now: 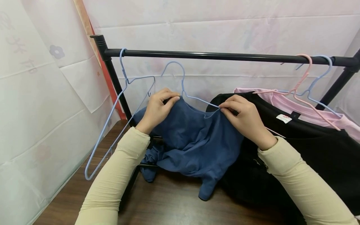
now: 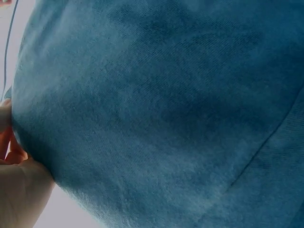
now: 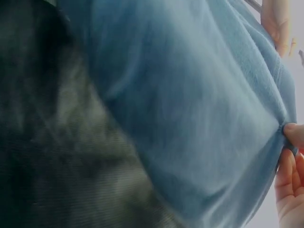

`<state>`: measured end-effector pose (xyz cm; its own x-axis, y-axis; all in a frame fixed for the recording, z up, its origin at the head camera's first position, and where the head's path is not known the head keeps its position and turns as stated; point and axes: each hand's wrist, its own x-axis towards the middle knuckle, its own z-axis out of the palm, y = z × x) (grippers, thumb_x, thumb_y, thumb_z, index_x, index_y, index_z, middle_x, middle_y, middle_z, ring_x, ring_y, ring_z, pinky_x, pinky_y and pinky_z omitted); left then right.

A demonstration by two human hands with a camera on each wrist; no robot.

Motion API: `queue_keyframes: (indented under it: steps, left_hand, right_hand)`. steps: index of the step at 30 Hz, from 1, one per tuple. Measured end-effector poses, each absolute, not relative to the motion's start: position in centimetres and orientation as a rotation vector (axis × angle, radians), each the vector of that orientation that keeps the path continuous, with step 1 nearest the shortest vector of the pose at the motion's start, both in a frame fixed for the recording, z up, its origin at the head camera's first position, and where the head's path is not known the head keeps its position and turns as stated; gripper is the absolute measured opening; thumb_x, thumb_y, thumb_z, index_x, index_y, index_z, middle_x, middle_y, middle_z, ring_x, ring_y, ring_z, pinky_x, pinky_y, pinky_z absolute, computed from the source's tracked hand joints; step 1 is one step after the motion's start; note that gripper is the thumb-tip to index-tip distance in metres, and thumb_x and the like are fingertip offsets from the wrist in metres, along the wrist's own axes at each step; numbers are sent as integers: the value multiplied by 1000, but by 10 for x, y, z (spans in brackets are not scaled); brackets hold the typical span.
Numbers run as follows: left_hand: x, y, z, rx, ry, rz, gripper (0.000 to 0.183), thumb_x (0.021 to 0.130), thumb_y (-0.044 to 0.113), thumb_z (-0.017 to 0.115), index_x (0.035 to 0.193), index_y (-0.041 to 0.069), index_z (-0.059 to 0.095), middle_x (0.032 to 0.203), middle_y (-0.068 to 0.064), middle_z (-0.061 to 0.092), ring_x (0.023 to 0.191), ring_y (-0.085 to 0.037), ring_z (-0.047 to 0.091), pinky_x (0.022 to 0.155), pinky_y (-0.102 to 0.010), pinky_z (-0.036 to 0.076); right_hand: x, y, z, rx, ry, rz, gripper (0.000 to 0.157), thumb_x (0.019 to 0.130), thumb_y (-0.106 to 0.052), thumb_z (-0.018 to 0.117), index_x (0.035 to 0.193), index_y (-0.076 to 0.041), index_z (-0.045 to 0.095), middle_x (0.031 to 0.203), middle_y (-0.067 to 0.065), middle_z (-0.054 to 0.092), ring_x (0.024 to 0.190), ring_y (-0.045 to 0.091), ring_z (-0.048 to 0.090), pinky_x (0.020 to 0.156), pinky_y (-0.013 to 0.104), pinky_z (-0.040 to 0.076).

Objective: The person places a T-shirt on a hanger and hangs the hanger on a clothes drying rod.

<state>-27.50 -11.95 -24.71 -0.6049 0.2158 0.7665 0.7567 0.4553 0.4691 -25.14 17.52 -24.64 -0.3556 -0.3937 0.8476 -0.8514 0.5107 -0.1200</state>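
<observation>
A dark blue long-sleeved top [image 1: 194, 137] hangs in loose folds between my hands. In the head view my left hand [image 1: 160, 107] pinches its neckline at the left, beside the neck of a light blue wire hanger [image 1: 183, 78]. My right hand [image 1: 244, 118] pinches the other side of the neckline, where the hanger's right arm meets the cloth. The hanger's hook is below the rail, apart from it, and its left arm is hidden by cloth and hand. Blue fabric [image 2: 156, 104] fills most of the left wrist view. Thumb and fingers squeeze the cloth [image 3: 204, 109] in the right wrist view.
A black rail [image 1: 202, 55] runs across the back. On its left end hangs a bare light blue hanger [image 1: 97, 145]. At the right, pink [image 1: 302, 59] and blue [image 1: 323, 73] hangers carry a black garment [image 1: 315, 156] and a pink one [image 1: 284, 101]. Below is a brown wooden surface [image 1: 168, 203].
</observation>
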Motion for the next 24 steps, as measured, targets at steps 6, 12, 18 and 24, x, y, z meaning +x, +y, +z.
queue_keyframes:
  steps: [6, 12, 18, 24]
  left_hand:
    - [-274, -117, -243, -787, -2050, -1083, 20, 96, 15, 63, 108, 3, 75, 90, -11, 67, 76, -17, 57, 68, -26, 44]
    - [-275, -118, -243, -790, -2018, -1092, 20, 96, 15, 63, 107, 4, 75, 92, -11, 67, 78, -17, 58, 71, -26, 45]
    - [-275, -122, -246, -795, -2020, -1116, 20, 96, 14, 63, 108, 3, 74, 95, -12, 68, 86, -20, 63, 76, -26, 48]
    - [-276, -125, -248, -796, -2010, -1120, 19, 96, 13, 63, 108, 3, 74, 96, -11, 68, 86, -20, 62, 77, -25, 47]
  right_hand:
    - [-250, 164, -237, 1047, -1943, 710, 12, 83, 5, 73, 92, -2, 75, 89, 10, 68, 77, 18, 57, 68, 19, 38]
    - [-249, 153, -238, 1108, -1984, 613, 10, 84, 3, 73, 92, -2, 75, 90, 9, 68, 82, 21, 59, 74, 29, 47]
    - [-251, 161, -245, 1101, -2050, 694, 17, 81, 4, 75, 96, -4, 75, 95, 8, 69, 82, 16, 60, 75, 24, 49]
    - [-256, 187, -237, 928, -2029, 931, 15, 85, 3, 72, 98, -3, 76, 92, 8, 70, 74, -1, 52, 68, 13, 41]
